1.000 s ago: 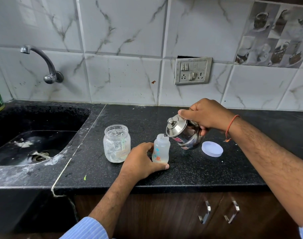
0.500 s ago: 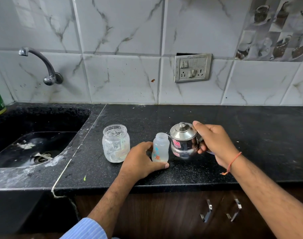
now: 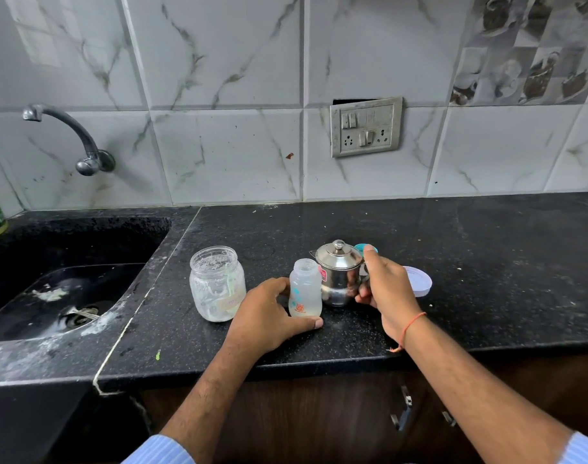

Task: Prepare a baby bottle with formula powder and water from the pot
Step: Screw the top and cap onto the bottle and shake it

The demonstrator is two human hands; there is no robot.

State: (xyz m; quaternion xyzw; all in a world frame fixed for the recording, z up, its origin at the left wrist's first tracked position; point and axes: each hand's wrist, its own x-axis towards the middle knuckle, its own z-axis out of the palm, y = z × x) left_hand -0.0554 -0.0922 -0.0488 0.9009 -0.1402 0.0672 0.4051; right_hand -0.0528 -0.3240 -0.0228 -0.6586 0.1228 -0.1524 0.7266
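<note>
A small translucent baby bottle (image 3: 304, 288) stands uncapped on the black counter (image 3: 486, 262), with pale liquid in its lower part. My left hand (image 3: 269, 313) curls round its base, thumb in front. Just right of it a small steel pot (image 3: 339, 272) with a knobbed lid stands upright on the counter. My right hand (image 3: 384, 286) grips the pot's handle side. A glass jar (image 3: 217, 288) with white powder residue stands open to the left of the bottle.
A white lid (image 3: 419, 281) lies right of my right hand, and a teal cap (image 3: 361, 247) peeks out behind the pot. The sink (image 3: 68, 289) with its tap (image 3: 85, 145) lies at the left. A switch plate (image 3: 366, 127) is on the tiled wall.
My right hand tilted the pot over the bottle a second ago, then lowered it; the pot now stands upright on the counter beside the bottle. My left hand stayed on the bottle.
</note>
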